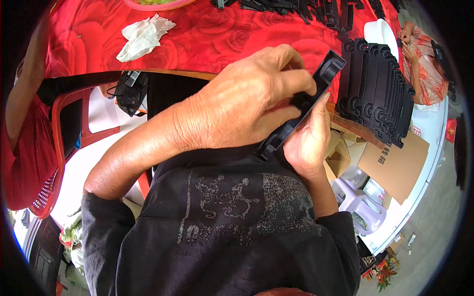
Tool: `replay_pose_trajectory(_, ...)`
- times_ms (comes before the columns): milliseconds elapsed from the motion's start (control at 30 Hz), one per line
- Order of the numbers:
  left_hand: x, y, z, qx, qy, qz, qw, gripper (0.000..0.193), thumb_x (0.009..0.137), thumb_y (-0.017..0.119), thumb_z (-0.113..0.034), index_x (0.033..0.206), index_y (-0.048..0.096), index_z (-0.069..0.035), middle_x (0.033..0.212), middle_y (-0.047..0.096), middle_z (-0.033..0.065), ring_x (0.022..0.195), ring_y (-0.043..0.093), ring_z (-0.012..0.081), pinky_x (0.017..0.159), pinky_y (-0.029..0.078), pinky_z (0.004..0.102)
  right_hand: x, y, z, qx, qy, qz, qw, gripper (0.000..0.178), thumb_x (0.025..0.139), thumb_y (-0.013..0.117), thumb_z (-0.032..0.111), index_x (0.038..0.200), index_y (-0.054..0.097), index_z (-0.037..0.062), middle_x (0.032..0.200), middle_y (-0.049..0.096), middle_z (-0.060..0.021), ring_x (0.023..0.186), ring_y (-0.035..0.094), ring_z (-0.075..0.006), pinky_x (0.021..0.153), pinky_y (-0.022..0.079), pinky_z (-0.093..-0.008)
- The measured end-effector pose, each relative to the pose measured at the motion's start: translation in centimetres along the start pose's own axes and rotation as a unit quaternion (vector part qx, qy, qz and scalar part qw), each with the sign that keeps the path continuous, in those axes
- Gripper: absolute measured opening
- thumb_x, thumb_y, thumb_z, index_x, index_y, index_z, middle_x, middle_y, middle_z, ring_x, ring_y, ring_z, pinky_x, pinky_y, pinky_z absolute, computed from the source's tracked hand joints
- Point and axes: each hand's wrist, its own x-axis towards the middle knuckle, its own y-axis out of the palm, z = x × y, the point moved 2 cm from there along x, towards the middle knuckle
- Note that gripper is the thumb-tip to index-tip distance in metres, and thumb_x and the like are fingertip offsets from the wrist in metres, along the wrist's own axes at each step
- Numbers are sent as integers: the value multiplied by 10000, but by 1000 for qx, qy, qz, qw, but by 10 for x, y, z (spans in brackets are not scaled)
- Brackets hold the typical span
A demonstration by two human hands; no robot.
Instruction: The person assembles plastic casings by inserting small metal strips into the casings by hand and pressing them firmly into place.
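A long black plastic piece (323, 74) with a hollow channel and curved ends is tilted in front of my chest, past the table's near edge. Its lower side rests against the palm and fingers of my right hand (310, 140), which is closed around it. From above, my left hand (261, 93) bends its fingers into the channel, pressed on the piece; whether a small part sits under those fingertips is hidden. Close by on the right, a stack of similar black pieces (368, 86) lies in a row at the table's edge.
The red rose-patterned tablecloth (212, 39) bears a crumpled tissue (145, 37), loose black strips (276, 6) and a white bowl (382, 33). A red chair (59, 143) stands left. At right are cardboard (395, 163), a lilac plastic stool (363, 207) and another person's hand (407, 39).
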Motion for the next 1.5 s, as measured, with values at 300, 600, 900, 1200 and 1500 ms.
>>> replay_pose_trajectory(300, -5, 10, -3, 75, -3, 24, 997, 336, 761, 706, -23, 1083, 610, -22, 1312, 489, 223, 1199, 511, 404, 974, 454, 448, -1, -16, -1, 6, 24, 110, 994, 462, 1074, 336, 399, 1350, 463, 51, 1284, 544, -69, 1229, 505, -177, 1059, 393, -367)
replay_pose_trajectory(600, -5, 19, -3, 76, 37, -50, 995, 288, 740, 673, -17, 1021, 619, 12, 1275, 494, 213, 1141, 507, 392, 940, 473, 458, 0, -15, -2, -12, 10, 123, 992, 463, 1071, 346, 412, 1339, 467, 54, 1269, 548, -69, 1214, 511, -166, 1044, 412, -355)
replay_pose_trajectory(900, -6, 19, -2, 79, 6, -39, 996, 253, 760, 697, 11, 998, 616, -10, 1380, 453, 208, 1212, 509, 381, 932, 485, 416, 0, -15, -1, -3, 13, 141, 990, 456, 1070, 348, 417, 1285, 502, 45, 1231, 564, -81, 1168, 531, -172, 1026, 420, -355)
replay_pose_trajectory(1200, 1, 11, 8, 13, 5, 34, 999, 219, 776, 664, 15, 991, 619, 6, 1395, 441, 248, 1140, 580, 381, 835, 546, 371, 0, -5, -1, -34, 10, 166, 986, 488, 1067, 345, 432, 1277, 501, 21, 1204, 569, -95, 1145, 540, -189, 1020, 418, -371)
replay_pose_trajectory(1500, 3, 6, 9, 39, 0, 73, 997, 286, 762, 673, -37, 1043, 661, 14, 1318, 501, 284, 1287, 457, 414, 1060, 409, 473, 3, -11, -4, -38, 23, 123, 991, 494, 1065, 344, 441, 1282, 500, 26, 1150, 604, -85, 1104, 560, -180, 984, 431, -359)
